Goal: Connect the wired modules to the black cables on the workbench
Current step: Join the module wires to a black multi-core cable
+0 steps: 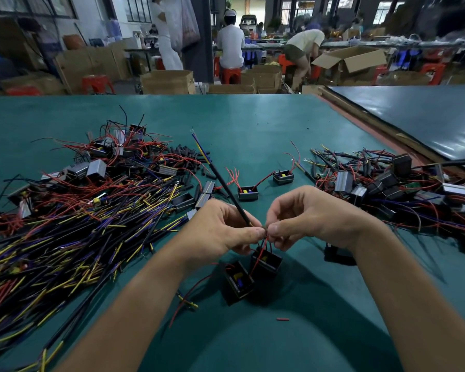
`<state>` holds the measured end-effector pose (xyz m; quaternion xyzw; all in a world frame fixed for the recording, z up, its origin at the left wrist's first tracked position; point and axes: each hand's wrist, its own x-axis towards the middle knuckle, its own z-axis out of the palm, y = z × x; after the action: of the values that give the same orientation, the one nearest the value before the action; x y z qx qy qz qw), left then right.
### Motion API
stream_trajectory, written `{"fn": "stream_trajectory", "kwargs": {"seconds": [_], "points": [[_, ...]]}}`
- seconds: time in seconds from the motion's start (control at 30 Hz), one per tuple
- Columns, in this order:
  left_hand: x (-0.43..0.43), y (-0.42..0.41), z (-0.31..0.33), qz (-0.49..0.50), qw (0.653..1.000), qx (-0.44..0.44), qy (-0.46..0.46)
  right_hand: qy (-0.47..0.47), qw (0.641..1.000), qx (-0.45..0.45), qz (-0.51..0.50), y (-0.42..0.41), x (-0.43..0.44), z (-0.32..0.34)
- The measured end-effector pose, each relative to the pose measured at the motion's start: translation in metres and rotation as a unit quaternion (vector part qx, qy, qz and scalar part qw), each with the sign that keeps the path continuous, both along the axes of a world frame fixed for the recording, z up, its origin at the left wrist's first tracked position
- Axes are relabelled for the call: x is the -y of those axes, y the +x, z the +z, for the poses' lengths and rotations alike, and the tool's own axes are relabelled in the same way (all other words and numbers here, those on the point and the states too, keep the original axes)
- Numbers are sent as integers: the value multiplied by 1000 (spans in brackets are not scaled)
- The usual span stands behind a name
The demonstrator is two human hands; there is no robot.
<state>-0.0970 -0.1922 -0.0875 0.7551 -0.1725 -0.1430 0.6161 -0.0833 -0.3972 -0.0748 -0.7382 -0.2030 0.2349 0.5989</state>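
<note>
Fingertips of both hands meet just above held module. My left hand pinches near end of black cable between thumb and forefinger; cable slants up, away from module. My right hand pinches module's red wires against cable end. Module tilted under my thumbs; cannot tell if it clears green mat. Second module on mat just left of it. Cable heap well left of module, module heap well right, two loose modules beyond it.
</note>
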Motion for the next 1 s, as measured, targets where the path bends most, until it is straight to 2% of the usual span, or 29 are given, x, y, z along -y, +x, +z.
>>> {"fn": "stream_trajectory", "kwargs": {"seconds": [0.37, 0.6, 1.0], "points": [[2, -3, -3, 1, 999, 37, 1, -20, 999, 34, 3, 3, 1, -5], [2, -2, 4, 28, 999, 19, -16, -26, 999, 33, -6, 3, 6, -2], [1, -3, 5, 11, 1000, 18, -6, -51, 997, 53, -1, -1, 2, 2]]}}
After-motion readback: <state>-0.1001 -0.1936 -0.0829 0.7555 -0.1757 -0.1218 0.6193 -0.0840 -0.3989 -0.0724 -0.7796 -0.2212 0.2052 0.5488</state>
